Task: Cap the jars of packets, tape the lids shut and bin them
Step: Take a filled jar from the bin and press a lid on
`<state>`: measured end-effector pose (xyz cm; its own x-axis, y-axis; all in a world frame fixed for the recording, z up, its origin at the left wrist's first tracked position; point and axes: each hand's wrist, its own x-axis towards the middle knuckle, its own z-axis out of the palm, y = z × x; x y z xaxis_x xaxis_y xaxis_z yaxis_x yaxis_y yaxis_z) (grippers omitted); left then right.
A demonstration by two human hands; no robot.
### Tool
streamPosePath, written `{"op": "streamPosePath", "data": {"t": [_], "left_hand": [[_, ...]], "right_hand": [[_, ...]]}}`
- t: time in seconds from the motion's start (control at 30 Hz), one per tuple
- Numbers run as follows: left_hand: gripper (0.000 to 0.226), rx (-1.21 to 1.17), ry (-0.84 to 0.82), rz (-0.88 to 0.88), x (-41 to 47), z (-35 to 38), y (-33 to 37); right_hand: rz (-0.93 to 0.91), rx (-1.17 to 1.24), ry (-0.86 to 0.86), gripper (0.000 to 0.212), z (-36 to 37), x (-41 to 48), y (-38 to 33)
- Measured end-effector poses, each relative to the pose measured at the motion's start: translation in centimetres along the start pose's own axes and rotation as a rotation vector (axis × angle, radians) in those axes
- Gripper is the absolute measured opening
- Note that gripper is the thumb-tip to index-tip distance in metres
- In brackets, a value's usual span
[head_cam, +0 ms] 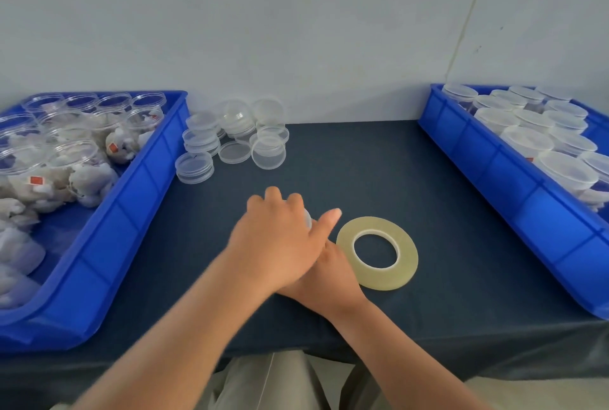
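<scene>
**Inspector:** Status of the hands?

**Me:** My left hand (276, 244) lies over a clear jar (308, 219) mid-surface (362, 162). Its fingers (273, 193) curl down on the jar, thumb out. Only a sliver of the jar shows. My right hand (329, 281) sits under the left. Its fingers are hidden, so I cannot tell their state.

**Inspector:** Surroundings?

**Me:** Tape (408, 258) lies flat just right of my hands. Lids (230, 136) stand stacked at the back. The left bin (141, 185) holds open jars (69, 152) and packets (89, 178). The right bin (494, 172) holds capped jars (527, 139).
</scene>
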<state>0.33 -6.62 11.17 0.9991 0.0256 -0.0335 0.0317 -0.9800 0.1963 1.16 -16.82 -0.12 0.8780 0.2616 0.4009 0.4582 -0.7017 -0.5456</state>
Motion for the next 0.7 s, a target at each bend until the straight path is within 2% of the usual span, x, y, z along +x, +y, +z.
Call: {"op": "streamPosePath", "data": {"t": [0.1,0.2,0.27,0.33,0.4,0.47,0.5,0.57,0.63,0.7], "left_hand": [[0.071,0.215,0.258,0.016,-0.2,2.4,1.2],[0.060,0.081,0.448,0.197,0.1,3.7,-0.6],[0.046,-0.080,0.486,0.382,0.8,4.2,-2.4],[0.027,-0.213,0.435,0.568,1.7,3.6,-4.1],[0.012,-0.348,0.261,0.716,2.5,2.4,-5.3],[0.004,-0.428,0.062,0.763,3.0,1.0,-5.5],[0.007,-0.419,-0.016,0.757,3.2,0.3,-5.5],[0.010,-0.284,-0.065,0.714,3.0,-1.0,-5.1],[0.038,-0.176,-0.040,0.606,2.2,-1.4,-4.7],[0.066,-0.160,-0.035,0.370,0.9,-1.5,-3.9]], "right_hand": [[0.006,-0.027,-0.055,0.034,-0.4,0.2,0.1],[0.022,-0.034,-0.050,0.040,-0.4,0.1,0.2],[0.007,-0.033,-0.008,0.055,-0.2,0.1,0.1],[-0.015,0.000,0.038,0.071,0.0,0.0,0.0],[-0.006,0.048,0.055,0.081,0.0,-0.1,0.0],[0.003,0.061,0.064,0.088,0.0,-0.2,0.0],[0.008,0.062,0.069,0.089,0.0,-0.2,0.0],[0.023,0.055,0.076,0.089,0.0,-0.3,-0.1],[0.046,0.056,0.058,0.087,-0.1,-0.3,-0.2],[0.063,0.077,0.026,0.083,-0.2,-0.3,-0.2]]}}
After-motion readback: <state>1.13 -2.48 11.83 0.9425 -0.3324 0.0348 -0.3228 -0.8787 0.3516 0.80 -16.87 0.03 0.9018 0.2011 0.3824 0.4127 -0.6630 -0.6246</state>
